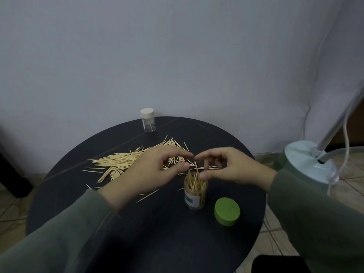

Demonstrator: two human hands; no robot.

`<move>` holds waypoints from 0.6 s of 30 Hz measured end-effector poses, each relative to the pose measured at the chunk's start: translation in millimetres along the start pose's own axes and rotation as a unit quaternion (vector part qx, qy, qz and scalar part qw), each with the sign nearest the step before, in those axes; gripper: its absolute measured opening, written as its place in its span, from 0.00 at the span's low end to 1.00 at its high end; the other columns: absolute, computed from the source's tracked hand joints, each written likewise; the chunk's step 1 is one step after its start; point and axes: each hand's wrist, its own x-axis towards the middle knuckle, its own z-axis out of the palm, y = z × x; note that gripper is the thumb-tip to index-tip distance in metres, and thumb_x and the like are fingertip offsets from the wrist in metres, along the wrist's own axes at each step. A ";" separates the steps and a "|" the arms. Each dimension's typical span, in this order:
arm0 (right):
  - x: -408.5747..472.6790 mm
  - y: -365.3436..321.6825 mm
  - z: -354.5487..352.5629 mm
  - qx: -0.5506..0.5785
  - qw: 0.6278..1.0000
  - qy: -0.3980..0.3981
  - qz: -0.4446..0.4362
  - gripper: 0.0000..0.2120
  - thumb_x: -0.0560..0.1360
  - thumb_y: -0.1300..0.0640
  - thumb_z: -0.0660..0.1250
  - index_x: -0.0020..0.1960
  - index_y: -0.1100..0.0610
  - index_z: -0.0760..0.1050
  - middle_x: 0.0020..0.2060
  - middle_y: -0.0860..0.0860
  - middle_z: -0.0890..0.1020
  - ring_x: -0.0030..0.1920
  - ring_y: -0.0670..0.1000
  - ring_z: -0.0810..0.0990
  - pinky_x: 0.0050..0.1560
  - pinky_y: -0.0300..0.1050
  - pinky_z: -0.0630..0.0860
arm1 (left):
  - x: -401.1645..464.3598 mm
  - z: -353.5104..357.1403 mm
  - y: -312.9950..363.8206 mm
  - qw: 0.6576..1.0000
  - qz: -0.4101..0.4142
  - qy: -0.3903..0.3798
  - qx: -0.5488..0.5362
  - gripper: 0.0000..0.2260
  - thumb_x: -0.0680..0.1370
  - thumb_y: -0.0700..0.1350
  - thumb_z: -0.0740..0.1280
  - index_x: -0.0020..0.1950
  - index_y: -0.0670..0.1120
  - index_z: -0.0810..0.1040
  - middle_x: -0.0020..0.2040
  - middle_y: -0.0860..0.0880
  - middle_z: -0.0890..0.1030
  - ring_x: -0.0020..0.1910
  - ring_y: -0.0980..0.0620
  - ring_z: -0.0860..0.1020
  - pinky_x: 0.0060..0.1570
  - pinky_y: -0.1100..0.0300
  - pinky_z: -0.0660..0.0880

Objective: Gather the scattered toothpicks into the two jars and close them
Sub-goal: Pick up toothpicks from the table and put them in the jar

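Overhead, the left hand (pixel 157 170) and right hand (pixel 226 166) together pinch a toothpick (pixel 195 166) above the open jar (pixel 195 194), which stands part-filled on the round table (pixel 157 233). Loose toothpicks (pixel 122 160) lie behind; the green lid (pixel 227 211) sits beside the jar, and a capped jar (pixel 148 120) stands at the far edge.

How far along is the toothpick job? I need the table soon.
Partly done: the open jar already holds many toothpicks. In hand: left hand and right hand meet just above it around a toothpick. Left: the scattered pile, the green lid lying beside the jar, and the capped, near-empty far jar.
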 end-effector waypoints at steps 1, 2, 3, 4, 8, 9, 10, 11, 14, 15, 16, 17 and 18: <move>-0.5 -0.1 -1.6 -0.022 0.999 -0.020 0.011 0.26 0.65 0.44 0.74 0.61 0.42 0.74 0.44 0.41 0.79 0.39 0.45 0.72 0.41 0.38 0.70 | -0.6 0.7 -0.3 0.999 0.028 -0.010 0.039 0.15 0.77 0.59 0.64 0.63 0.59 0.77 0.53 0.67 0.78 0.52 0.69 0.72 0.49 0.73 0.66; -1.3 -1.0 -2.2 -0.044 0.998 -0.042 0.017 0.30 0.63 0.41 0.74 0.63 0.42 0.72 0.46 0.41 0.78 0.41 0.43 0.73 0.42 0.36 0.70 | -1.2 1.8 -0.6 0.996 0.047 -0.024 0.067 0.17 0.78 0.61 0.62 0.65 0.60 0.75 0.54 0.65 0.78 0.53 0.67 0.72 0.50 0.70 0.68; -1.7 -1.2 -1.6 -0.063 0.996 -0.061 0.019 0.33 0.60 0.38 0.73 0.64 0.43 0.72 0.49 0.41 0.78 0.44 0.42 0.74 0.43 0.36 0.69 | -2.1 3.0 -0.6 0.994 0.054 -0.042 0.083 0.19 0.78 0.63 0.59 0.67 0.62 0.73 0.53 0.63 0.78 0.51 0.65 0.72 0.49 0.65 0.70; -1.7 -0.9 -0.2 -0.076 0.994 -0.076 0.018 0.34 0.59 0.36 0.73 0.63 0.42 0.72 0.51 0.41 0.78 0.47 0.41 0.74 0.45 0.37 0.70 | -2.6 4.0 0.4 0.992 0.055 -0.062 0.091 0.20 0.77 0.63 0.56 0.68 0.64 0.72 0.50 0.60 0.78 0.49 0.63 0.72 0.46 0.62 0.72; 1.4 1.1 4.6 -0.104 0.990 -0.093 0.024 0.26 0.62 0.36 0.74 0.57 0.39 0.75 0.55 0.40 0.78 0.53 0.43 0.74 0.49 0.41 0.72 | -2.6 7.3 5.8 0.988 0.078 -0.083 0.099 0.19 0.76 0.63 0.56 0.64 0.63 0.76 0.45 0.57 0.78 0.46 0.60 0.74 0.43 0.56 0.76; 2.6 2.1 4.8 -0.105 0.990 -0.091 0.022 0.25 0.62 0.36 0.75 0.57 0.39 0.76 0.54 0.41 0.79 0.53 0.45 0.75 0.50 0.43 0.74 | -2.2 6.9 6.7 0.989 0.090 -0.073 0.097 0.18 0.76 0.63 0.57 0.62 0.62 0.77 0.44 0.57 0.79 0.46 0.59 0.74 0.42 0.55 0.76; 3.3 2.2 4.5 -0.104 0.990 -0.089 0.018 0.25 0.61 0.35 0.75 0.56 0.39 0.77 0.53 0.41 0.79 0.52 0.45 0.76 0.49 0.45 0.74 | -1.5 7.0 6.8 0.988 0.099 -0.064 0.094 0.17 0.76 0.62 0.59 0.60 0.61 0.79 0.44 0.58 0.80 0.46 0.59 0.74 0.42 0.56 0.76; 3.7 2.3 4.4 -0.099 0.991 -0.086 0.016 0.24 0.61 0.35 0.75 0.55 0.38 0.77 0.52 0.40 0.80 0.51 0.43 0.76 0.47 0.43 0.74 | -1.6 7.5 6.9 0.989 0.107 -0.055 0.087 0.16 0.75 0.62 0.61 0.58 0.61 0.80 0.43 0.58 0.80 0.46 0.59 0.74 0.42 0.56 0.76; 4.2 0.3 5.0 -0.090 0.992 -0.084 0.013 0.20 0.63 0.39 0.76 0.53 0.36 0.75 0.51 0.38 0.79 0.49 0.38 0.75 0.44 0.34 0.68 | -1.7 13.8 5.6 0.995 0.090 -0.012 0.050 0.13 0.74 0.61 0.62 0.51 0.59 0.83 0.40 0.59 0.80 0.44 0.59 0.74 0.40 0.55 0.76; 4.8 0.1 5.3 -0.092 0.992 -0.085 0.014 0.20 0.64 0.40 0.76 0.54 0.37 0.75 0.52 0.38 0.79 0.49 0.38 0.74 0.44 0.33 0.67 | -1.7 17.3 4.6 0.996 0.078 0.006 0.044 0.13 0.73 0.61 0.62 0.50 0.59 0.83 0.40 0.59 0.80 0.44 0.59 0.74 0.40 0.55 0.76; 5.0 -0.5 5.6 -0.095 0.992 -0.085 0.016 0.20 0.65 0.41 0.76 0.55 0.39 0.75 0.52 0.38 0.79 0.48 0.38 0.74 0.43 0.33 0.67 | -1.4 20.7 4.2 0.997 0.065 0.022 0.044 0.13 0.73 0.61 0.62 0.49 0.59 0.83 0.40 0.59 0.80 0.44 0.59 0.74 0.41 0.55 0.75; 5.3 -1.1 6.3 -0.097 0.992 -0.084 0.017 0.21 0.65 0.41 0.76 0.56 0.40 0.76 0.52 0.38 0.79 0.48 0.38 0.74 0.43 0.35 0.68 | -1.2 23.8 3.9 0.997 0.054 0.030 0.047 0.13 0.73 0.62 0.63 0.48 0.58 0.83 0.40 0.59 0.80 0.45 0.59 0.73 0.43 0.56 0.74; 5.8 -1.2 6.9 -0.096 0.992 -0.080 0.017 0.21 0.64 0.40 0.76 0.56 0.40 0.76 0.51 0.38 0.79 0.49 0.40 0.75 0.43 0.38 0.71 | -1.1 26.3 3.7 0.997 0.045 0.029 0.053 0.13 0.73 0.62 0.63 0.48 0.58 0.83 0.41 0.60 0.80 0.46 0.59 0.72 0.45 0.58 0.72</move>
